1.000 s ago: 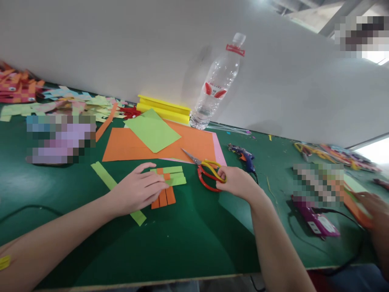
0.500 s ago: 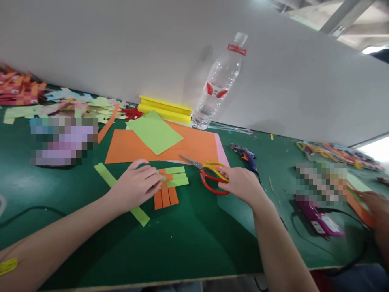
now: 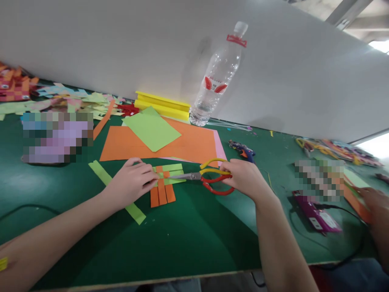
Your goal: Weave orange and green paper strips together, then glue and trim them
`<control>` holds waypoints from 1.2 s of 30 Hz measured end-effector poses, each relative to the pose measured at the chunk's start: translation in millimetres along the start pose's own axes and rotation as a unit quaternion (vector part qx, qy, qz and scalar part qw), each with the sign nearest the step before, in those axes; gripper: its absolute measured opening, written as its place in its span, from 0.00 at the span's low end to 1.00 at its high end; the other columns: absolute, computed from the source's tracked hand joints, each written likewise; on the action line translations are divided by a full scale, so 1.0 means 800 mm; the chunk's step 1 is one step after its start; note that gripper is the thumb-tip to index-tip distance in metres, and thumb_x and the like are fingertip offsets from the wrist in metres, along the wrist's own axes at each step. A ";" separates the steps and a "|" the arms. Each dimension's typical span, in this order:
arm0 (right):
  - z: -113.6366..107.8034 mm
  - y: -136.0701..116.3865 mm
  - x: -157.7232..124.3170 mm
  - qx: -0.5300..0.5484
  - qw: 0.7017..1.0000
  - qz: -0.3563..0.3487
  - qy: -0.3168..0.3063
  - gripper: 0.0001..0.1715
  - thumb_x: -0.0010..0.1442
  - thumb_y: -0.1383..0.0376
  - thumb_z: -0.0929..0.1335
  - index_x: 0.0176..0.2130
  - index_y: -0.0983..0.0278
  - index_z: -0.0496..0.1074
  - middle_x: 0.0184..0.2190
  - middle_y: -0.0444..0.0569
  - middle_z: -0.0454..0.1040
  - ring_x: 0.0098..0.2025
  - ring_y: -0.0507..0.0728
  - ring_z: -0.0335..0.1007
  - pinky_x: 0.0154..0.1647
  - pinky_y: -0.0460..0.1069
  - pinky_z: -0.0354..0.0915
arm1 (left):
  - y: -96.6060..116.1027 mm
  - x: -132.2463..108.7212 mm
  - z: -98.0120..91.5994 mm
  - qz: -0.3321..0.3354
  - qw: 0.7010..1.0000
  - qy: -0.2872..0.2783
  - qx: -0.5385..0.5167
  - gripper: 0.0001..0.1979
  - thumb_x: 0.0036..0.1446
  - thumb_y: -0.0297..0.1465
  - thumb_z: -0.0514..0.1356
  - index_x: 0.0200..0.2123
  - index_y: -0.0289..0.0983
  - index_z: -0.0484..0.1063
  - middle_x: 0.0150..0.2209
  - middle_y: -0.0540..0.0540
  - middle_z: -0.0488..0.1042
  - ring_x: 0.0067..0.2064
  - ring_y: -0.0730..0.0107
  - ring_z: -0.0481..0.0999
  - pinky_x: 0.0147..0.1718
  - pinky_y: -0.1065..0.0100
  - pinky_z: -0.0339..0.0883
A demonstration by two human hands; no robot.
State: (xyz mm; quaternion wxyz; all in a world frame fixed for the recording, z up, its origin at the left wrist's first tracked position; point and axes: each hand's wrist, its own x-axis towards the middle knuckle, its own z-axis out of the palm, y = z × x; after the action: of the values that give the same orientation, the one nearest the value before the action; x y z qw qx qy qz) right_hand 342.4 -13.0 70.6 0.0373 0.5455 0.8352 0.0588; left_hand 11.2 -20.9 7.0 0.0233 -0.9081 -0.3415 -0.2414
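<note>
My left hand (image 3: 135, 180) is closed on the left edge of a small woven piece of orange and green paper strips (image 3: 163, 190), its fingertips pinching the weave. In my right hand (image 3: 243, 178) is a pair of scissors (image 3: 209, 176) with yellow and red handles. The scissor blades lie over the woven piece, their tips beside my left fingertips. Under my left hand and wrist runs a loose green paper strip (image 3: 135, 213). Beyond the hands lie a large orange paper sheet (image 3: 196, 144) and a green paper square (image 3: 152, 129).
A plastic bottle (image 3: 215, 77) leans at the wall beside a folded yellow strip (image 3: 162, 107). Paper scraps (image 3: 69, 99) pile at the left. A dark glue gun (image 3: 243, 150) lies right of the sheets. Further right are a magenta box (image 3: 317, 213) and another person's hand (image 3: 372, 198).
The scissors have moved left and now reach over the woven piece, with their blade tips near my left fingers. My left hand stays on the weave. The view has shifted slightly.
</note>
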 end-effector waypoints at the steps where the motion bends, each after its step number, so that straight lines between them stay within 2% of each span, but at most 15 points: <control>1: 0.001 0.001 0.000 -0.001 1.000 -0.003 0.001 0.03 0.49 0.69 0.67 0.28 0.61 0.67 0.24 0.43 0.68 0.25 0.51 0.61 0.24 0.46 0.47 | 0.000 0.000 0.000 0.003 1.000 -0.002 -0.004 0.11 0.64 0.29 0.50 0.34 0.40 0.72 0.31 0.51 0.74 0.33 0.70 0.72 0.44 0.62 0.55; 11: 0.015 0.003 0.008 0.031 0.999 -0.012 -0.033 0.08 0.46 0.72 0.67 0.29 0.61 0.67 0.26 0.43 0.70 0.28 0.52 0.63 0.27 0.46 0.50 | -0.003 -0.005 0.009 0.030 0.999 -0.034 -0.006 0.13 0.66 0.28 0.47 0.39 0.40 0.72 0.33 0.50 0.76 0.35 0.68 0.73 0.45 0.60 0.54; 20: 0.022 0.007 0.010 0.023 0.999 -0.007 -0.034 0.08 0.47 0.71 0.66 0.31 0.60 0.69 0.27 0.44 0.70 0.29 0.53 0.64 0.26 0.46 0.50 | 0.000 -0.003 0.010 0.047 0.997 -0.069 0.001 0.17 0.65 0.25 0.45 0.45 0.40 0.72 0.34 0.48 0.74 0.35 0.67 0.73 0.44 0.60 0.53; 28: 0.021 0.015 0.008 0.001 0.999 0.013 -0.036 0.12 0.49 0.71 0.67 0.36 0.58 0.71 0.27 0.44 0.68 0.28 0.52 0.63 0.25 0.46 0.49 | 0.000 -0.002 0.009 0.043 0.997 -0.066 0.001 0.18 0.65 0.25 0.44 0.45 0.41 0.72 0.34 0.48 0.73 0.33 0.68 0.71 0.44 0.60 0.55; 36: 0.023 0.030 0.004 -0.034 0.998 0.047 -0.018 0.11 0.50 0.69 0.68 0.36 0.58 0.72 0.28 0.44 0.65 0.27 0.52 0.62 0.25 0.45 0.49 | 0.000 -0.003 0.010 0.049 0.996 -0.071 -0.001 0.18 0.65 0.25 0.43 0.45 0.41 0.71 0.34 0.48 0.73 0.33 0.68 0.71 0.45 0.60 0.55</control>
State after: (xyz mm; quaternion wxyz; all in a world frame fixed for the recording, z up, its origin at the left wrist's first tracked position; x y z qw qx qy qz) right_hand 365.4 0.6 55.4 0.0684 0.5836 0.8053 0.0789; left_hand 12.8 -20.5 -0.9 0.0102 -0.9385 -0.2975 -0.1751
